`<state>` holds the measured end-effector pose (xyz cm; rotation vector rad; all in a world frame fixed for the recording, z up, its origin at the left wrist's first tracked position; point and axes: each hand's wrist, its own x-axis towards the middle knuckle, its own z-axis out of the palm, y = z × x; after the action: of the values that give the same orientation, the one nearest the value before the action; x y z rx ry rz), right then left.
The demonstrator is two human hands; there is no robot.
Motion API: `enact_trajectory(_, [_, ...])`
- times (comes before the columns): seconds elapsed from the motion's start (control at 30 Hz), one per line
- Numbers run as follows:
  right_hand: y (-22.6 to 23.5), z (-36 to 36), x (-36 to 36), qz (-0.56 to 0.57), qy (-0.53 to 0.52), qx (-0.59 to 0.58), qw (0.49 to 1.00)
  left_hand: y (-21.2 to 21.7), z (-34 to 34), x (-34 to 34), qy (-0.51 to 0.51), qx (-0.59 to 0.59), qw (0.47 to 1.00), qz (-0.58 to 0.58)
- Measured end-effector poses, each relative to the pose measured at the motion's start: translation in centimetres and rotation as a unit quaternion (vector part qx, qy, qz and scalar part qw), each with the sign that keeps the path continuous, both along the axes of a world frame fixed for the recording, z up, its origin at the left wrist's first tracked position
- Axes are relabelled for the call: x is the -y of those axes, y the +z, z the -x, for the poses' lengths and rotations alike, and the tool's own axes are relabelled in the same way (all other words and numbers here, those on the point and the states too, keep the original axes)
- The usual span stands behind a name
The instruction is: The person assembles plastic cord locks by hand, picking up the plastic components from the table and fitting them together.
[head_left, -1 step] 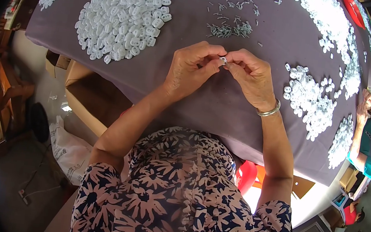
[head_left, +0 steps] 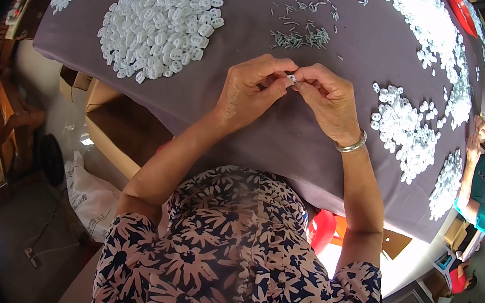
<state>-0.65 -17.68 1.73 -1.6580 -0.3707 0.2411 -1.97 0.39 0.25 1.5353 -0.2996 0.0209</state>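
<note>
I watch a small white piece (head_left: 291, 79) between the two hands, above the cloth (head_left: 243, 145). The left hand (head_left: 255, 86) clamps it between thumb and forefinger; the right hand (head_left: 326, 98) pinches it from the other side, though I cannot tell whether a smaller part hides there. I judge the step to be close fingertip fitting; the next move calls for a steady left pinch and fine right-hand pressure. Beyond lie metal bits (head_left: 302, 39), a left heap (head_left: 155, 26) and a right pile (head_left: 403, 127).

White bag (head_left: 89, 198), faint print (head_left: 102, 219), too small to read
</note>
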Motion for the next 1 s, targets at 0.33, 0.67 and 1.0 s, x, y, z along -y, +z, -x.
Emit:
enact_trajectory(0.33, [1.2, 0.8, -0.9, -0.019, -0.033, -0.125, 0.991, 0.1, 0.4, -0.1, 0.014, -0.066, 0.996, 0.057])
enact_trajectory(0.67, [-0.5, 0.1, -0.1, 0.075, -0.005, 0.163, 0.984, 0.0, 0.3, -0.3, -0.039, -0.065, 0.993, 0.095])
enact_trajectory(1.0, [2.4, -1.6, 2.8, 0.078, -0.138, 0.067, 0.985, -0.1, -0.2, -0.4, 0.009, -0.074, 0.994, 0.074])
